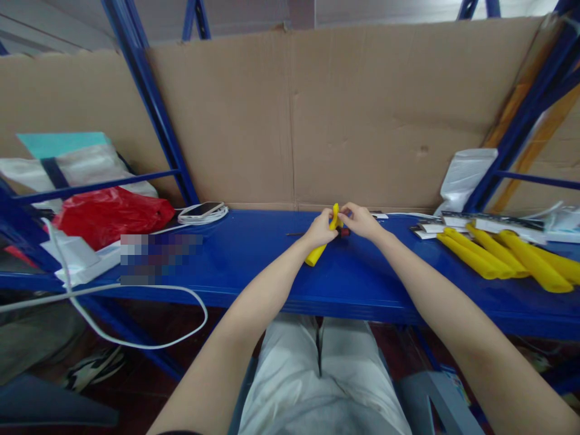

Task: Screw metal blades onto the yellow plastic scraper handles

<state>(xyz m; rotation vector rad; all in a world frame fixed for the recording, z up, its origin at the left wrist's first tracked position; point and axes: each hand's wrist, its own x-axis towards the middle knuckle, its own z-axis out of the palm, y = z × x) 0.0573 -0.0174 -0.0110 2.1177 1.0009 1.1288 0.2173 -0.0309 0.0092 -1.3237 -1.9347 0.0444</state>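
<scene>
A yellow tube-like piece (316,255) slants over the blue table, its wide end toward me and its narrow end pointing up and away. My left hand (319,229) is closed around its middle. At the narrow end, the fingers of my right hand (361,221) pinch the same piece; what lies between the fingertips is too small to make out. Just below my hands rests a screwdriver with a dark red handle (345,232), its thin shaft pointing left and partly hidden by my left hand.
Several yellow tube-like pieces (516,257) lie at the right beside flat strips (493,222). To the left are a phone (202,209) on a coiled white cable, a red plastic bag (113,211) and a white power strip (93,266). A cardboard sheet (294,121) stands behind.
</scene>
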